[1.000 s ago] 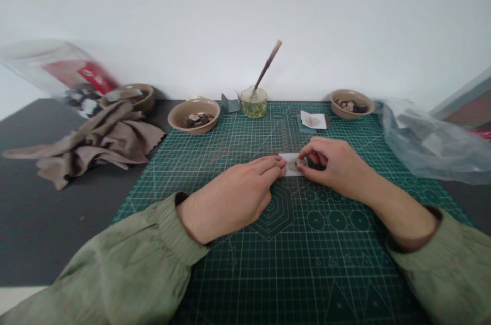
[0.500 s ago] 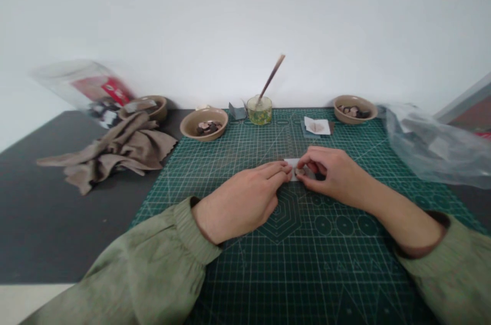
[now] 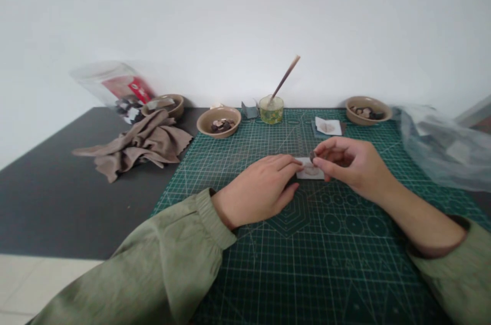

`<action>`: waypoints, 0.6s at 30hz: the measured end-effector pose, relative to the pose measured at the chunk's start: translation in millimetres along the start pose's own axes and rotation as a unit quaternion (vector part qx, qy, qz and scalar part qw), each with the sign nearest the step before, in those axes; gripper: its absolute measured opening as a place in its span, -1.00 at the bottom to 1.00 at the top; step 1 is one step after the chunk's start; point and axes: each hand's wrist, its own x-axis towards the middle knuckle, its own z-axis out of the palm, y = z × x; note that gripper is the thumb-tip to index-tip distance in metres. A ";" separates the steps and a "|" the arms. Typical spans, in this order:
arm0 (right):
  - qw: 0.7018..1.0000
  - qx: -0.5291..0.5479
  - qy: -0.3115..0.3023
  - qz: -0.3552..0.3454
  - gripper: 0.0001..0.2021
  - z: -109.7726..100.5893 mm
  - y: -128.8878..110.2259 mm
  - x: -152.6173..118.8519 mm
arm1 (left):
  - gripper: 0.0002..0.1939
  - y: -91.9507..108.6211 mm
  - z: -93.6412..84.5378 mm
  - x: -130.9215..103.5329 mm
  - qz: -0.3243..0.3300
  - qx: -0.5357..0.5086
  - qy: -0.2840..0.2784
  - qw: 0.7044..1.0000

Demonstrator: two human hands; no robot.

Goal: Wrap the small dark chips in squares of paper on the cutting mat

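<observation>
A small white sheet with a faint brownish mark lies on the green cutting mat. My left hand rests palm down, its fingertips on the sheet's left edge and its thumb apart from the fingers. Between thumb and fingertips, my right hand pinches a small dark piece just above the sheet's upper right part. The palm side of my left hand is hidden.
Bowls of small pieces stand at the back, one left and one right. Between them are a yellow-green cup with a brush and a white paper. A brown cloth lies left, a plastic bag right.
My right hand has lifted the small piece off the sheet, uncovering the brownish mark. My left thumb has spread out. The whole view has shifted, so things appear farther right.
</observation>
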 end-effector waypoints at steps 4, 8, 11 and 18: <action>0.990 0.130 -0.047 0.000 -0.65 1.7 -2.7 1.6 | -0.60 1.1 2.4 3.4 -0.022 -0.098 0.126 0.987; 0.982 0.164 -0.094 -0.015 -0.68 0.4 -4.8 0.2 | -0.75 5.5 2.8 5.9 -0.049 -0.163 0.199 0.965; 0.977 0.177 -0.114 -0.022 -0.69 -0.3 -6.4 -1.1 | -0.83 8.2 1.3 6.5 -0.055 -0.189 0.213 0.957; 0.968 0.207 -0.137 -0.025 -0.73 -0.5 -10.3 -1.0 | -0.85 13.8 -2.2 6.4 -0.047 -0.247 0.227 0.941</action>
